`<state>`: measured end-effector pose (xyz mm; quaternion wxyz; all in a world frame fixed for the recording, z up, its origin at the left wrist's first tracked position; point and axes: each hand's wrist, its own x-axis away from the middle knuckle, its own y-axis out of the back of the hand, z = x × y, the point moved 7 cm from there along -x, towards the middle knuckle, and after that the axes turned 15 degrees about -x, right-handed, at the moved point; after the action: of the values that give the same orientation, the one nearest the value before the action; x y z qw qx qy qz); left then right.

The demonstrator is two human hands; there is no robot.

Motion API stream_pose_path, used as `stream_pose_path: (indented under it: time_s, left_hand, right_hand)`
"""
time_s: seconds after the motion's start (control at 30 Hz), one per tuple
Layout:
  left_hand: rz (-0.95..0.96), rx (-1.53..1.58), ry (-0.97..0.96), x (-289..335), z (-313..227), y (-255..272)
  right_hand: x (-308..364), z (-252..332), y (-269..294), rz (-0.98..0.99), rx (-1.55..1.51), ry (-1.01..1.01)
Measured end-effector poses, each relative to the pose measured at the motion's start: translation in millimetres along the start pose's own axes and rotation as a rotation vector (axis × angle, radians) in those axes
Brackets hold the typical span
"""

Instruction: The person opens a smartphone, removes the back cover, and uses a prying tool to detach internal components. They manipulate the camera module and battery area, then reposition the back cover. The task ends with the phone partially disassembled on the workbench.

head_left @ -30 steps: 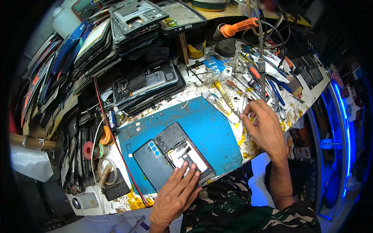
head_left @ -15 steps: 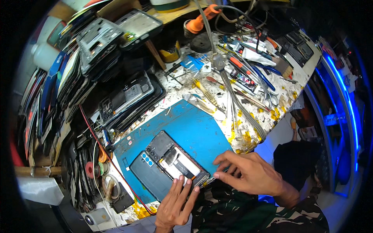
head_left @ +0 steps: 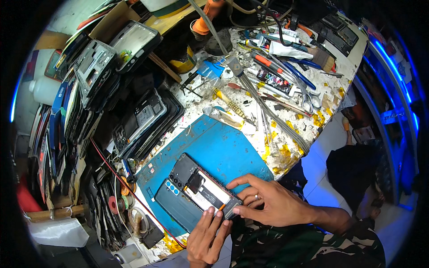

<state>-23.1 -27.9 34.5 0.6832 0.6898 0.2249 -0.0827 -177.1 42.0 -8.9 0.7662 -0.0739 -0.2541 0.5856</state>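
A smartphone (head_left: 208,187) with its back off lies on the blue work mat (head_left: 223,143), its white battery and dark inner parts exposed. Against its left side rests the dark back cover (head_left: 180,206), with blue-ringed camera openings at the upper end. My left hand (head_left: 208,239) is open, fingers stretched out, their tips on the phone's lower left edge beside the cover. At the phone's lower right end, my right hand (head_left: 272,201) is closed, thumb at the bottom edge and curled fingers along the right side; a ring shows on one finger.
Stacked phone frames (head_left: 147,116) and upright panels (head_left: 67,129) crowd the left. Scissors (head_left: 309,102), tubes, a brush (head_left: 322,60) and hand tools lie at the far right. A grey cable (head_left: 272,111) crosses the table; a red wire (head_left: 134,194) borders the mat's left side.
My right hand has moved left onto the phone's lower right end, where before it hovered just beside it. My left hand stays at the lower left edge. The whole view has shifted slightly.
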Motion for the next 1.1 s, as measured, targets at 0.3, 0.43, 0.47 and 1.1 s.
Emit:
stream_pose_path:
  time_s: [0.3, 0.43, 0.47, 1.1]
  left_hand:
    - [0.228, -0.077, 0.297, -7.2, -1.1, -18.6]
    - [0.193, 0.006, 0.415, -6.1, -5.6, -21.4]
    - [0.207, -0.042, 0.453, -3.9, -4.6, -22.4]
    - [-0.100, 0.025, 0.735, 30.7, -2.6, -12.3]
  right_hand:
    - [2.8, 7.8, -9.0, -0.050, 0.199, 0.290]
    - [14.5, 18.0, -28.4, 0.013, 0.559, 0.488]
    - [19.0, 29.2, -31.9, -0.037, 0.538, 0.702]
    - [-39.2, 17.9, -47.5, 0.340, 0.093, 0.251]
